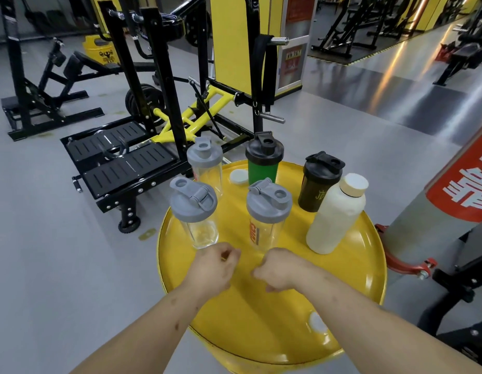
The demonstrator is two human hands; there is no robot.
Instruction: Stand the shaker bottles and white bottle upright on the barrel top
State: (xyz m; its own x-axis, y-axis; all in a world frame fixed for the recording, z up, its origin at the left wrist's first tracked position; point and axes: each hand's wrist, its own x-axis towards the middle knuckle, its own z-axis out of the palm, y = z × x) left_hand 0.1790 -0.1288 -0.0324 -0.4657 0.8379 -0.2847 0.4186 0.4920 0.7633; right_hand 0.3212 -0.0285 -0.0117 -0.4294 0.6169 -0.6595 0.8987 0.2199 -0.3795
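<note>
barrel top [274, 306]: yellow, round, raised rim; served as the stand for all items below.

clear shaker, near left [195, 214]: grey lid, upright, close to the left rim.

clear shaker, far left [206, 166]: grey lid, upright, behind the first.

clear shaker with red label [266, 217]: grey lid, upright, near the middle.

green shaker [264, 160]: black lid, upright, at the far edge.

black shaker [319, 182]: black lid, upright, far right, just behind the white bottle.

white bottle [337, 214]: cream cap, standing at the right side, looked slightly tilted in the wide lens.

small white cap [239, 176]: lay flat just left of the green shaker.

left hand [215, 265]: fingers curled loosely inward, nothing held; hovered just in front of the near left clear shaker.

right hand [280, 271]: curled into a loose fist, nothing held; sat in front of the labelled shaker, apart from it.

surroundings: grey floor [59, 252], black and yellow gym machine [164, 117] beyond the barrel.
</note>
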